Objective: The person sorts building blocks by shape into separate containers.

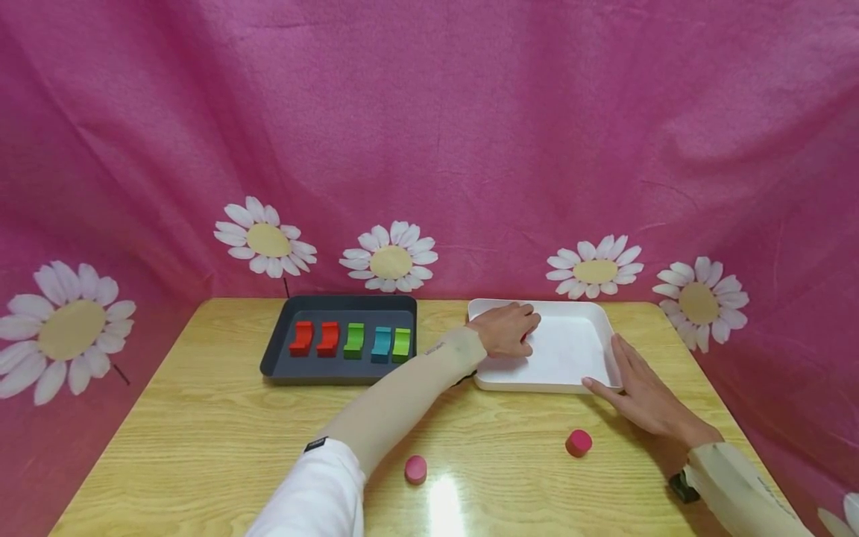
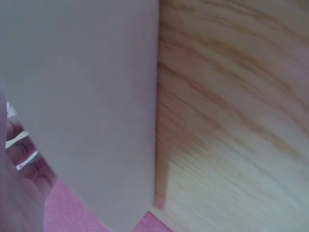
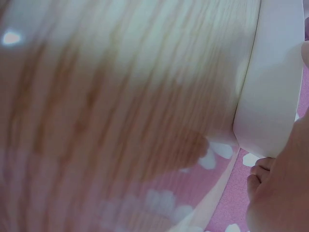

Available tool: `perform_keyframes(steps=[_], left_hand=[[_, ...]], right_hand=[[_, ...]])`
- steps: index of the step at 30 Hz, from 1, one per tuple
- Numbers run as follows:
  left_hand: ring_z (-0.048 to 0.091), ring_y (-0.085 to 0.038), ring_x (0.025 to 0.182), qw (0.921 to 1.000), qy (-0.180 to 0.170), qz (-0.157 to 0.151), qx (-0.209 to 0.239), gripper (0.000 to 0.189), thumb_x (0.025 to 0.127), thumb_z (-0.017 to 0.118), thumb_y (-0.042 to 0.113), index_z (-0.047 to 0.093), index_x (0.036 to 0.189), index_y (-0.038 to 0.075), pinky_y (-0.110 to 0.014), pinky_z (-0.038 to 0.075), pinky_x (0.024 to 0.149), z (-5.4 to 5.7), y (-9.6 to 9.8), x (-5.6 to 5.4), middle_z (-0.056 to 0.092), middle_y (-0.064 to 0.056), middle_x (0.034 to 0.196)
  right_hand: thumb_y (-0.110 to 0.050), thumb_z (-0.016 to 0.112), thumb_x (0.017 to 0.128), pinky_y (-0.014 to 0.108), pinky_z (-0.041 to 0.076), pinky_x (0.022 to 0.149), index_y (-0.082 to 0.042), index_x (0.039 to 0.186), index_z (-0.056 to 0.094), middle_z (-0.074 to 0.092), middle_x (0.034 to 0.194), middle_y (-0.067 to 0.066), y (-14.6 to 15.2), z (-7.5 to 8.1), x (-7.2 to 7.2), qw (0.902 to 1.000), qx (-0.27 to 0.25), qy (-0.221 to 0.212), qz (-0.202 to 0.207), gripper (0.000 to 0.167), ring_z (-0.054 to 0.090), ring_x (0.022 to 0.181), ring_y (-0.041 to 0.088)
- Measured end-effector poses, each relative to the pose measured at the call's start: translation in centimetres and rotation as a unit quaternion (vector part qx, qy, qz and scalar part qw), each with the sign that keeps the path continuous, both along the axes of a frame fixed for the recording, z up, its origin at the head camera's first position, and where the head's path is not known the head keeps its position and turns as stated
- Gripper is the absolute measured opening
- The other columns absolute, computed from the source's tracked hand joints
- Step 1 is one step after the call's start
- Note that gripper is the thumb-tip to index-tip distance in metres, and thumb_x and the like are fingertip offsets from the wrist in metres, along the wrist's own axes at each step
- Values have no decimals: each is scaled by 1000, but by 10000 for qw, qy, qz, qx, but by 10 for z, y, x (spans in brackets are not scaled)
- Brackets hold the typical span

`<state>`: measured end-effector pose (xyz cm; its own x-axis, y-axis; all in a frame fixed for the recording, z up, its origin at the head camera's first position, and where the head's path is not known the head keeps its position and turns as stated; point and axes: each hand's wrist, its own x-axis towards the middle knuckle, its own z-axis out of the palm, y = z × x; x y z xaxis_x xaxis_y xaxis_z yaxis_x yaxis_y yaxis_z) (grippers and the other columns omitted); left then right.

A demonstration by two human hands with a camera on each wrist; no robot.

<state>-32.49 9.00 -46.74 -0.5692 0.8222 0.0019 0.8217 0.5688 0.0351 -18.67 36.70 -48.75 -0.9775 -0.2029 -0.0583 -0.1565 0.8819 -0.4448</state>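
Note:
In the head view, my left hand (image 1: 505,330) reaches into the white tray (image 1: 570,386), its fingers bent down over a small red block (image 1: 525,336). Only a sliver of that block shows; the hand hides its shape. My right hand (image 1: 647,391) lies along the tray's near right corner, fingers straight against the right wall and thumb at the front rim. The right wrist view has this hand (image 3: 285,188) beside the tray's outer wall (image 3: 270,82). In the left wrist view, the tray wall (image 2: 96,106) partly hides the left fingers (image 2: 29,159).
A dark grey tray (image 1: 315,380) on the left holds red blocks (image 1: 328,340), green blocks (image 1: 354,341) and a blue block (image 1: 381,345) in a row. A pink cylinder (image 1: 416,470) and a red cylinder (image 1: 579,443) stand on the wooden table (image 1: 201,440). Behind hangs a pink flowered cloth (image 1: 429,134).

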Motion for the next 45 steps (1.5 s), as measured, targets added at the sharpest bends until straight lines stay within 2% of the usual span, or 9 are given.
perform_keyframes(steps=[9,18,22,26,30,38,41,45], left_hand=[[54,-14,104,9990,402,-91,-196,28,96,65,35,60,115,16,-24,48,92,6,1,8,55,2,114],[53,-14,101,9977,584,-264,-231,30,96,64,37,61,119,17,-26,47,90,15,-2,15,55,2,115],[53,-13,101,9974,627,-323,-146,31,97,63,36,62,121,17,-25,48,89,15,-5,18,55,3,115],[54,-12,102,9978,568,-339,-42,34,98,62,36,63,126,18,-24,49,91,15,-9,21,56,3,118],[57,-12,105,9986,392,-350,47,37,99,62,34,63,131,17,-25,50,91,21,-15,28,59,3,124],[55,-10,103,9990,153,-371,215,42,101,61,36,62,137,17,-23,50,84,32,-30,44,58,4,128],[54,-9,102,9989,181,-355,236,41,102,60,37,63,138,17,-22,49,86,35,-36,50,59,4,128],[56,-10,106,9976,453,-466,237,39,103,60,37,64,136,18,-23,49,96,38,-43,58,60,4,130]], right_hand=[[-63,59,103,80,15,120,-2,170,-10,-2,176,30,1,0,1,10000,26,31,61,114,7,159,56],[-63,59,103,80,15,120,-1,170,-10,-1,176,31,0,1,1,10000,7,45,60,114,7,159,57],[-63,59,103,81,15,119,-1,170,-10,-1,176,32,0,1,1,10000,1,25,19,114,7,159,57],[-63,59,103,82,16,119,-1,170,-10,-1,175,32,0,0,0,10000,16,10,2,114,7,158,58],[-63,59,103,81,16,119,-1,170,-10,-1,176,32,0,0,0,10000,27,29,30,114,8,158,58],[-61,60,104,80,14,121,0,169,-10,-2,176,31,0,1,3,9999,-66,60,61,113,6,159,57],[-62,59,104,81,14,120,-1,169,-10,-2,176,31,-1,1,2,9999,-52,59,63,113,7,159,57],[-62,58,104,81,15,119,-1,170,-10,-2,176,30,0,1,1,10000,3,64,53,112,7,159,57]])
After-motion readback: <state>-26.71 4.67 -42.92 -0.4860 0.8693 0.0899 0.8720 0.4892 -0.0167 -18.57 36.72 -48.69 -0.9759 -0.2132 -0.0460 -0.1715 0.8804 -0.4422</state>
